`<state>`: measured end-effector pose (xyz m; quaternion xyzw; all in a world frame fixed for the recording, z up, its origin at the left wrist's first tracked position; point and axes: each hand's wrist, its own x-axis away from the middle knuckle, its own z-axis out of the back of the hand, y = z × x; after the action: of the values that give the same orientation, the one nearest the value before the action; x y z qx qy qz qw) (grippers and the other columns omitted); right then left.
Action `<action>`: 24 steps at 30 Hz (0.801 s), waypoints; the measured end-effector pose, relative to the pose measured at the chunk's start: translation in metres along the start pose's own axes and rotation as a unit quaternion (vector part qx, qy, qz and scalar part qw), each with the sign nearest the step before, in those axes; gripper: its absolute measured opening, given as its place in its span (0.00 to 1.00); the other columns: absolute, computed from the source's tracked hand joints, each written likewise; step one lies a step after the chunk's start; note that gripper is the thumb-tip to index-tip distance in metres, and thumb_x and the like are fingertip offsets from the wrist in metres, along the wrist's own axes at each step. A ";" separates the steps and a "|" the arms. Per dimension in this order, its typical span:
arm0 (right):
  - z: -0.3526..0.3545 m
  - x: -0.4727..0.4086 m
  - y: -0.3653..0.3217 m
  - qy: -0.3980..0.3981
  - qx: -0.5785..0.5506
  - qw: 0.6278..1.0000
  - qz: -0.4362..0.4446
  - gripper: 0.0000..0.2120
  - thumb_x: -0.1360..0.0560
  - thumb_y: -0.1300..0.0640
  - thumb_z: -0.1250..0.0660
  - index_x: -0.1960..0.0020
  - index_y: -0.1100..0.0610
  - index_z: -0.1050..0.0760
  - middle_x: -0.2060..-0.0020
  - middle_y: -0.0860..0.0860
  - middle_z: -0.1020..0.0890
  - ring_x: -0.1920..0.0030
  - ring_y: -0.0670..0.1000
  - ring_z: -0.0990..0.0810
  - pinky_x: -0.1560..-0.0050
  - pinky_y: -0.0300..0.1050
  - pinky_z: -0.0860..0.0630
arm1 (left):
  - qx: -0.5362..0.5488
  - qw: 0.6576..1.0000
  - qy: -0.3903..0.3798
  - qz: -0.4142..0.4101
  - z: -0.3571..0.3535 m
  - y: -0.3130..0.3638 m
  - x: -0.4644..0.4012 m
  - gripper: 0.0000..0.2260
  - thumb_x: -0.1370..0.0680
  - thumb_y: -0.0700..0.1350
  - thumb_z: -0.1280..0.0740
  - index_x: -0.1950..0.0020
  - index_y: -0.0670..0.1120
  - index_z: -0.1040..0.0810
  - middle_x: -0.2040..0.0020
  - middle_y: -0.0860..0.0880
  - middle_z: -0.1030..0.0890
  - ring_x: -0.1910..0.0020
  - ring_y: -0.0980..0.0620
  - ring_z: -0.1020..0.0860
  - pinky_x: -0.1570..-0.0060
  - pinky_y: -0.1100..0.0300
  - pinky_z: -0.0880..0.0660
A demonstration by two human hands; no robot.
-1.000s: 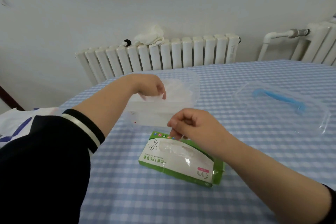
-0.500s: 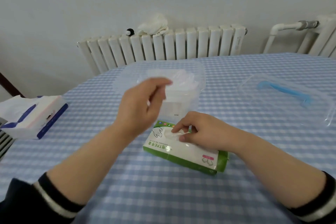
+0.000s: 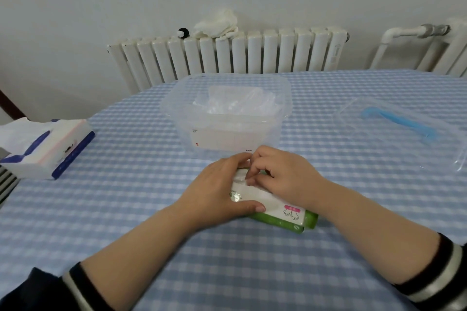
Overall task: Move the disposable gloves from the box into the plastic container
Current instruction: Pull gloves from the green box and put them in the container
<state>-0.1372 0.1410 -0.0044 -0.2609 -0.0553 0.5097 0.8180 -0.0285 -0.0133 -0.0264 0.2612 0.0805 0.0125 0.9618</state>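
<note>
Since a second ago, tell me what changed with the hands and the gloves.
The left hand left the plastic container and came down to hold the glove box. The right hand lowered onto the box's top opening, fingers pinching there. Container, gloves inside it, lid and tissue pack stayed put.

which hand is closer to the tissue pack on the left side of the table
Left. The left hand rests on the glove box's near-left end, on the side facing the tissue pack. The right hand sits on the box's far side, further from the pack.

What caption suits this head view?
Both hands, left and right, work at the green glove box before the plastic container.
</note>
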 end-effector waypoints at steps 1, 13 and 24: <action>-0.002 0.000 0.000 0.012 0.003 1.000 0.008 0.06 0.23 0.51 0.34 0.55 0.49 0.18 0.52 0.41 0.24 0.57 0.43 0.25 0.58 0.41 0.29 | 0.008 1.000 0.000 0.001 0.000 0.000 0.000 0.43 0.35 0.66 0.25 0.25 0.57 0.40 0.32 0.63 0.31 0.35 0.62 0.32 0.38 0.65 0.35; -0.015 0.001 -0.002 0.206 0.078 0.962 0.162 0.10 0.23 0.51 0.40 0.57 0.52 0.22 0.64 0.42 0.20 0.63 0.43 0.25 0.71 0.36 0.34 | 0.060 0.998 -0.008 0.023 0.004 0.003 -0.002 0.44 0.36 0.62 0.22 0.26 0.56 0.40 0.37 0.65 0.28 0.38 0.63 0.29 0.41 0.64 0.30; 0.020 -0.003 0.005 -0.080 -0.197 0.975 -0.059 0.08 0.27 0.51 0.28 0.48 0.47 0.18 0.57 0.39 0.18 0.61 0.36 0.21 0.60 0.30 0.27 | 0.052 0.998 -0.026 0.038 0.004 0.001 0.000 0.44 0.36 0.64 0.23 0.26 0.60 0.43 0.38 0.67 0.31 0.41 0.64 0.29 0.41 0.63 0.28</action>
<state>-0.1498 0.1473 0.0105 -0.3717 -0.2357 0.4590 0.7717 -0.0278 -0.0149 -0.0224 0.3142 0.0465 0.0376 0.9475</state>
